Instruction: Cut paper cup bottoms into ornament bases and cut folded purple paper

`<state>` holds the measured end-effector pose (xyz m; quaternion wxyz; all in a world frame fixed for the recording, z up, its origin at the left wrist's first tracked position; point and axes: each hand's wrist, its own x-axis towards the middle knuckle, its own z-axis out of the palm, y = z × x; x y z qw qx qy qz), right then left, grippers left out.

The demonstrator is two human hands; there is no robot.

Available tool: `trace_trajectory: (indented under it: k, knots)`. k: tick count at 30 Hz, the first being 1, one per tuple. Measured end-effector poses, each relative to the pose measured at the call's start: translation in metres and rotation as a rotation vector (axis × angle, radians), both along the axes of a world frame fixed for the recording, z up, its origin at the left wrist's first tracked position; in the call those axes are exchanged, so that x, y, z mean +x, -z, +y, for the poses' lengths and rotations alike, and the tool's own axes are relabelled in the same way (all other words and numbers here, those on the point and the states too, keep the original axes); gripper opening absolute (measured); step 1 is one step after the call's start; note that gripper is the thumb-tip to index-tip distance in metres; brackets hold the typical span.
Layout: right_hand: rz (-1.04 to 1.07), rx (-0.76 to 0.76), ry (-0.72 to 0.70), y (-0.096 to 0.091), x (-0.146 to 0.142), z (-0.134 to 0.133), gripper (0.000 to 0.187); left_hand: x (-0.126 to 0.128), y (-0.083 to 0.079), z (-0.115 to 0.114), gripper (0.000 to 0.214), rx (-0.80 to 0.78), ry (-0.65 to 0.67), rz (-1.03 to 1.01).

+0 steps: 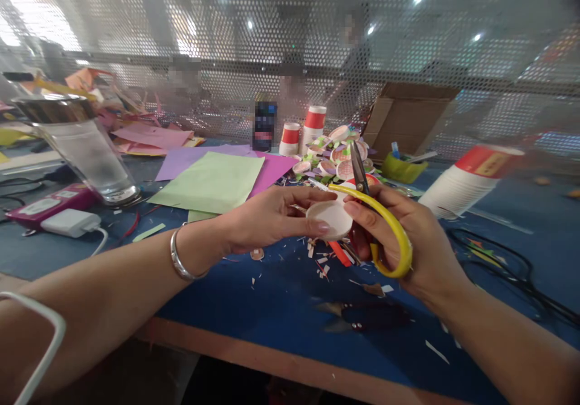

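Yellow scissors (402,239) are clamped in the grip of the right hand (419,226), blades upward; the left hand (267,217) pinches a shallow white dish (330,219) beside them, above the blue desk (281,299)

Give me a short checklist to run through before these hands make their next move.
1. Paper dish gripped: ok, the left hand pinches the small white paper dish.
2. Scissors in hand: ok, the right hand holds the yellow-handled scissors.
3. Blades pointing away from the left hand: ok, tips up.
4. Blades fully closed: cannot tell.
5. Table tidy below: not ok, paper scraps and dark-handled snips lie there.
6. Glass well clear of the power strip: not ok, it stands close by.
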<state>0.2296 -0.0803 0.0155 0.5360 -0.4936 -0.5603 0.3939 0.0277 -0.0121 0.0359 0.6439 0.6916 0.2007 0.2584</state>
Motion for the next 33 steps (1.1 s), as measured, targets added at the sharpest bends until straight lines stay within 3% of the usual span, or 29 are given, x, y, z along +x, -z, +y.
trace_trajectory:
  k: [5, 16, 20, 24, 27, 33]
  knots:
    - [0.001, -0.006, 0.009, -0.002, 0.000, 0.000, 0.026, 0.003, 0.004, 0.001, 0.054, -0.137, -0.014, -0.036]
    - [-0.079, -0.010, 0.043, -0.007, -0.005, 0.001, 0.030, 0.005, 0.006, 0.000, 0.028, -0.294, -0.094, -0.015]
    - [-0.201, 0.065, 0.068, -0.009, 0.007, 0.005, 0.032, 0.003, 0.006, 0.014, 0.017, -0.197, -0.319, -0.107]
    - [-0.610, 0.126, 0.161, -0.005, 0.034, 0.016, 0.038, 0.000, 0.010, 0.028, 0.005, -0.063, -0.533, -0.180]
    - [-0.810, 0.106, 0.171, -0.005, 0.048, 0.020, 0.039, -0.001, 0.015, 0.029, 0.009, 0.012, -0.574, -0.209]
    - [-0.995, 0.035, 0.155, -0.014, 0.050, 0.012, 0.023, 0.000, 0.023, 0.026, 0.020, 0.166, -0.560, -0.183]
